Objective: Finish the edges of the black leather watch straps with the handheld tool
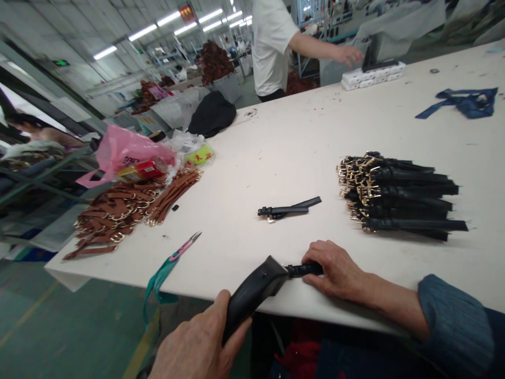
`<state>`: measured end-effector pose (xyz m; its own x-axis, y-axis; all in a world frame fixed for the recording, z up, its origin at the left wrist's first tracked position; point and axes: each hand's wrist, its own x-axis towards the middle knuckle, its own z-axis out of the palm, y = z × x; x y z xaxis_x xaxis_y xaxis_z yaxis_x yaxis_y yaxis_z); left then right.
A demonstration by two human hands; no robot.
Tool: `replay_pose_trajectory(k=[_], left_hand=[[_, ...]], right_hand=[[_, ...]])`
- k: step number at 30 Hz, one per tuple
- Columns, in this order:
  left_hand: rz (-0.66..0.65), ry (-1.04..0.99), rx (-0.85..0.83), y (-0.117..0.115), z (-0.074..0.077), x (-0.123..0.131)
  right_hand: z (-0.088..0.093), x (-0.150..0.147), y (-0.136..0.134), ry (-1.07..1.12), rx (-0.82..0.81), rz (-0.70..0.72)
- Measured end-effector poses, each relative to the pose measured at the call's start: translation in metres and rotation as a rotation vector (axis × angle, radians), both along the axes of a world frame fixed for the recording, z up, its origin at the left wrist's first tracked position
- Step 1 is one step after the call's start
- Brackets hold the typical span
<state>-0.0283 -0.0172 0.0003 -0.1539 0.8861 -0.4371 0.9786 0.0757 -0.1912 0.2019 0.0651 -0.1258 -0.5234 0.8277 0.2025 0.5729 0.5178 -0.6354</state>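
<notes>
My left hand (201,337) is wrapped around the grip of a black handheld tool (254,287), whose kind I cannot make out. Its wide head meets the end of a black buckle strap (302,270) at the table's near edge. Fingers and thumb of my right hand (335,268) pinch that strap and cover its far end. Beyond my hands lie a couple of loose black buckle straps (290,209), partly crossed. To the right is a stacked pile of black straps (410,197) with gold buckles facing left.
Thread snips (183,248) tied with green cloth lie at the near left edge. Brown straps (118,208) are heaped behind them, beside a pink plastic bag (118,150). Across the white table (236,205) a person (272,47) reaches toward white packs (373,73). Blue cloth (475,103) lies far right.
</notes>
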Motion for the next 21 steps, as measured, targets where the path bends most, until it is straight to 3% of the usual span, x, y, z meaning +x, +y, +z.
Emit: replay_pose_trajectory(k=[5,16,21], left_hand=[[-0.066,-0.067,0.002,0.004,-0.001,0.016],[-0.176,-0.007,0.082,0.032,-0.001,0.03],[-0.12,-0.015,0.032,0.02,-0.001,0.033]], right_hand=[[-0.001,0.0,0.002,0.007,-0.006,0.0],[-0.001,0.003,0.003,0.005,-0.027,-0.029],[-0.001,0.003,0.004,-0.012,-0.026,-0.015]])
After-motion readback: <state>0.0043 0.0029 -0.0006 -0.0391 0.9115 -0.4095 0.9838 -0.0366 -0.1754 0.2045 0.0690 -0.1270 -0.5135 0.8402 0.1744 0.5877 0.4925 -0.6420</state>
